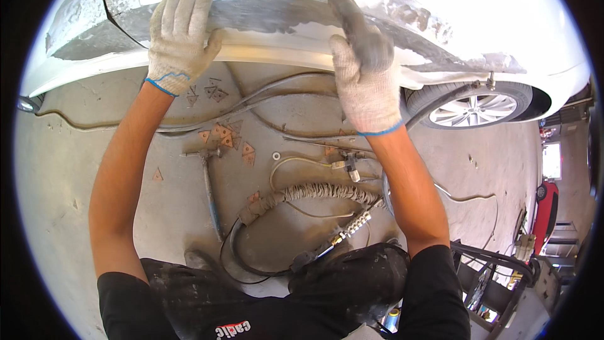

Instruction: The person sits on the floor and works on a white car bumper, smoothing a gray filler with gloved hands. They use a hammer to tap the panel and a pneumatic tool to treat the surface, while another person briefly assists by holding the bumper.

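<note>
Head view, panel: a white car side panel spanned the top of the picture, directly in front of the person, with a long dark-grey patch along it.
Tool: a dark flat tool, blurred, lay across the patch, its upper end toward the top edge.
Right hand: the gloved right hand was curled around the tool's lower end; its fingers were too blurred to tell apart.
Left hand: the gloved left hand was laid out flat over the patch further left, fingers straight and near each other, thumb held away.
Cable: a black cable hung over the panel, left of that hand.
Wheel: a silver-spoked wheel stood right of the right hand.
Floor: below the panel ran grey hoses; near them lay rusty triangular plates, a hammer with a bluish handle and a gathered fabric sleeve.
Far right: a black metal frame stood near the person, a red car well beyond.
</note>
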The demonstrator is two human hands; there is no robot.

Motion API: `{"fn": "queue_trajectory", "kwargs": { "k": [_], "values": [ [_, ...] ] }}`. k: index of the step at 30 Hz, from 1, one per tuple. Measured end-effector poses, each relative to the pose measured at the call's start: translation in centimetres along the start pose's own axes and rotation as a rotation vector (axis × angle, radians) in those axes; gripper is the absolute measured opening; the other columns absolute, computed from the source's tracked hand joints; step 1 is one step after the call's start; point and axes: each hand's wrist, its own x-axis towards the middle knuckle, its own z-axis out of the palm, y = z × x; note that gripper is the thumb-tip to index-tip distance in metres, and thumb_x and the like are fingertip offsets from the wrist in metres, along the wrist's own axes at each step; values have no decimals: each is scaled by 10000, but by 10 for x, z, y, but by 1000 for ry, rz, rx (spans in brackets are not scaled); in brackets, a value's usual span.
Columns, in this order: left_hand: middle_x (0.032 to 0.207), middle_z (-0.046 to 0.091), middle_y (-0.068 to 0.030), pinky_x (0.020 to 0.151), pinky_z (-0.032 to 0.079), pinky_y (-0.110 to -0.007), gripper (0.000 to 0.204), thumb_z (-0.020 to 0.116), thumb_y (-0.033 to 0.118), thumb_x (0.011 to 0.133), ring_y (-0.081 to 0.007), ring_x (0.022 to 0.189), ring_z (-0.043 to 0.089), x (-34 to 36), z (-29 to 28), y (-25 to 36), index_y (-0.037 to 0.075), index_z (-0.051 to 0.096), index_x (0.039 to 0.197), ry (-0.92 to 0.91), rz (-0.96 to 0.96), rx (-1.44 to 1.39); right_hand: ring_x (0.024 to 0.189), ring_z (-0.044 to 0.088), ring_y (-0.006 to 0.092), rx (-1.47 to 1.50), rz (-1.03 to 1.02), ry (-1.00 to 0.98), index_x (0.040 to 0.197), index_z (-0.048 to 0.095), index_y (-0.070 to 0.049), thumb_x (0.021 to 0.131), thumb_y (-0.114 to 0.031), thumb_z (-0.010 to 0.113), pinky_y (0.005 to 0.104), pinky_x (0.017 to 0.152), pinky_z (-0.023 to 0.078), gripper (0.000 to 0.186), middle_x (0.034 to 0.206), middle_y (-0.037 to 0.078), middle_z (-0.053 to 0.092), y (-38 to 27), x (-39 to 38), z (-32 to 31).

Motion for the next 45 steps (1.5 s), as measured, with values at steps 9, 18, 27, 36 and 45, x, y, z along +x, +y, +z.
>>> {"fn": "queue_trajectory", "kwargs": {
  "k": [9, 18, 27, 36, 45],
  "values": [
    [1565, 382, -136, 1147, 353, -487, 869, 777, 170, 756, -348, 1425, 385, 1, -5, 2, 68, 357, 1510, -10, -7, -9, 779, 661, 393, -15, -58, 78, 1031, 594, -33, 879, -211, 656, 452, 660, 528, 242, 863, 215, 651, 9, -6, -2],
    [1538, 424, -118, 1147, 366, -467, 827, 767, 162, 757, -334, 1418, 402, 1, -11, 3, 84, 400, 1494, -37, -23, -27, 737, 664, 408, 147, -50, 133, 1061, 562, 5, 948, -317, 618, 455, 674, 523, 346, 767, 224, 633, 12, -8, -7],
    [1541, 413, -131, 1159, 356, -448, 772, 745, 184, 787, -310, 1434, 388, 40, -29, 25, 75, 418, 1477, -99, 158, -38, 624, 640, 365, 38, 1, 207, 900, 535, -41, 840, -196, 756, 396, 580, 514, 276, 680, 170, 600, 26, -43, -28],
    [1261, 580, -158, 1040, 461, -372, 304, 577, 65, 873, -283, 1258, 553, 180, -1, 119, 13, 538, 1170, -402, 637, -419, 667, 512, 110, 336, 207, 385, 1104, 568, -14, 984, -284, 645, 255, 584, 411, 305, 823, 27, 549, 73, -104, -26],
    [1439, 483, -206, 1159, 361, -421, 545, 589, 202, 896, -315, 1362, 458, 164, -15, 60, -13, 463, 1381, -451, 754, -266, 634, 450, 39, 576, 342, 321, 1042, 539, -57, 995, -295, 653, 205, 531, 368, 268, 775, -37, 497, 69, -99, -18]
  ]
}}
